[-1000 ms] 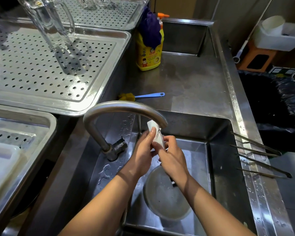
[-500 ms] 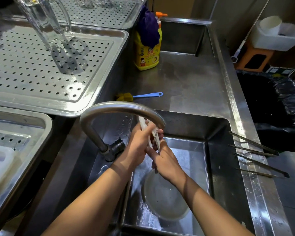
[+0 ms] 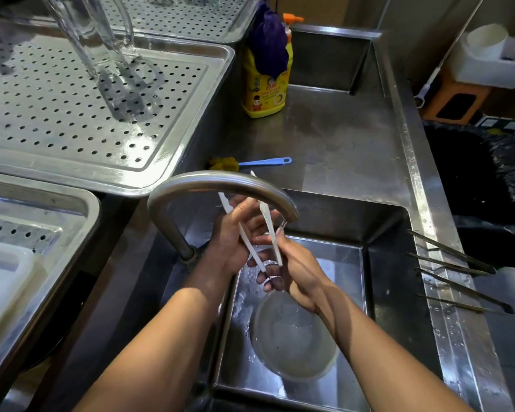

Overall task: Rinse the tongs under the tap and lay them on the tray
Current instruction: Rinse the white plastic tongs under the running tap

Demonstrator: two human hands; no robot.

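Note:
White plastic tongs [image 3: 271, 233] are held over the sink, their two arms spread in a V with the tips pointing up behind the curved steel tap [image 3: 220, 182]. My left hand [image 3: 235, 236] grips the left arm. My right hand [image 3: 295, 266] holds the joined lower end. Water runs from the spout onto my hands and the tongs. The perforated steel tray [image 3: 191, 120] lies to the upper left with a clear glass jug [image 3: 101, 34] standing on it.
A grey bowl [image 3: 295, 337] sits in the sink basin below my hands. Several long metal tongs [image 3: 458, 275] rest across the sink's right rim. A yellow soap bottle [image 3: 265, 84] and a blue-handled brush [image 3: 250, 164] are behind the sink. A second tray [image 3: 72, 203] sits at left.
The tongs went from being held closed and upright under the spout to spread open in a V. Both hands shifted slightly down and the tongs' tips now reach behind the tap.

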